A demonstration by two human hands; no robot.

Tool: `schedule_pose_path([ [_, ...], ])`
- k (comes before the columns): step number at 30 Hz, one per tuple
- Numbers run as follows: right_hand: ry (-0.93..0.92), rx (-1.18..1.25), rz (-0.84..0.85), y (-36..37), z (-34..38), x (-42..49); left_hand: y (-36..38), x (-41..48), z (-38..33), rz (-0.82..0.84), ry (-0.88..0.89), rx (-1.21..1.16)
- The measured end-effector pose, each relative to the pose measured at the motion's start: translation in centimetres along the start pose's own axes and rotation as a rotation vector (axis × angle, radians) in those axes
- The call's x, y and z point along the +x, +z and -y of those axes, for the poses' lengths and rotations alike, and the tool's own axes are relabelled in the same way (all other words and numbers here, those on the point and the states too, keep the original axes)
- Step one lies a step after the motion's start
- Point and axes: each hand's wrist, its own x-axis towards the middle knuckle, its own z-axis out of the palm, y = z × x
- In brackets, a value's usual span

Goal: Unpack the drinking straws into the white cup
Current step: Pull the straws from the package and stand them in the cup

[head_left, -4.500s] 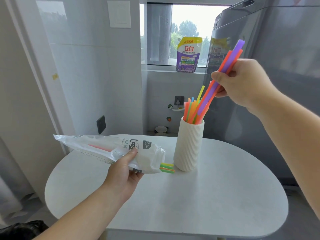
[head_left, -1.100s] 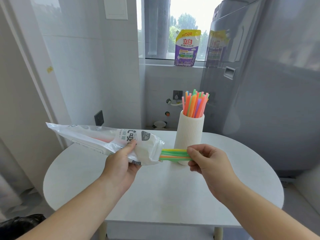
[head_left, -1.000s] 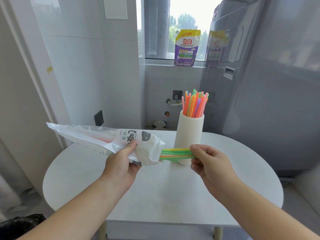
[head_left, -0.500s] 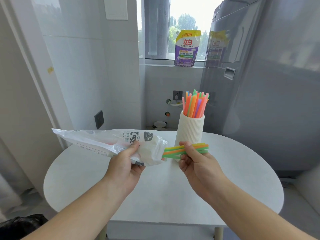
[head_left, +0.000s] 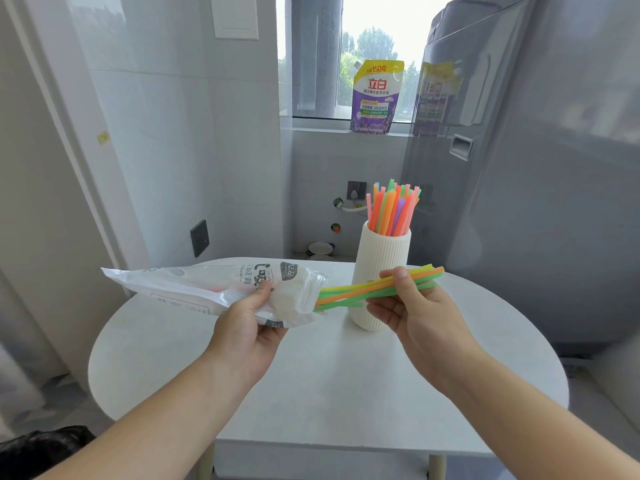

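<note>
A ribbed white cup [head_left: 381,261] stands on the round white table [head_left: 329,382] and holds several coloured straws [head_left: 393,209] upright. My left hand [head_left: 246,330] grips a clear plastic straw package [head_left: 207,287] lying level above the table, its open mouth pointing right. My right hand [head_left: 415,313] pinches a small bundle of green, yellow and orange straws [head_left: 349,292] in front of the cup. Their left ends are still at the package mouth, and their right ends stick out past my fingers.
A large grey appliance [head_left: 540,174] stands close behind the table on the right. A purple detergent pouch [head_left: 375,95] sits on the window sill. A tiled wall with a dark socket [head_left: 200,237] is on the left. A black object [head_left: 38,448] lies at bottom left.
My right hand has drawn the bundle of straws further out of the package, to the right and slightly upward. My left hand keeps the package nearly still.
</note>
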Motion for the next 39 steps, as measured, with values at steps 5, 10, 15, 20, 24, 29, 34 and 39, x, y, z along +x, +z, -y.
schedule_pose_path([
  [5, -0.06, -0.006, 0.029, -1.0, 1.9, 0.5, -0.4, 0.5, -0.5, -0.021, 0.018, -0.009],
  [10, -0.141, -0.11, -0.073, -2.9, 4.4, 1.1, -1.1, 1.0, -1.2, -0.045, 0.041, -0.026],
  [15, -0.195, -0.261, -0.142, -3.6, 5.2, 1.4, -1.2, 1.2, -1.0, -0.051, 0.038, -0.023],
  [20, -0.294, -0.311, -0.154, -4.5, 6.9, 1.7, -1.4, 1.4, -1.2, -0.045, 0.052, 0.0],
  [24, -0.336, -0.331, -0.162, -5.7, 8.2, 1.7, -1.7, 1.5, -1.4, -0.048, 0.057, -0.022],
  [29, -0.515, -0.357, -0.227, -6.4, 11.1, 1.3, -1.7, 1.6, -1.2, -0.045, 0.058, -0.022],
  [34, -0.657, -0.463, -0.244, -5.5, 14.0, 0.4, -1.2, 1.2, -0.7, -0.033, 0.021, -0.028],
  [39, -0.729, -0.555, -0.257, -4.4, 15.1, 0.2, -0.8, 0.7, -0.4, -0.031, 0.006, -0.018],
])
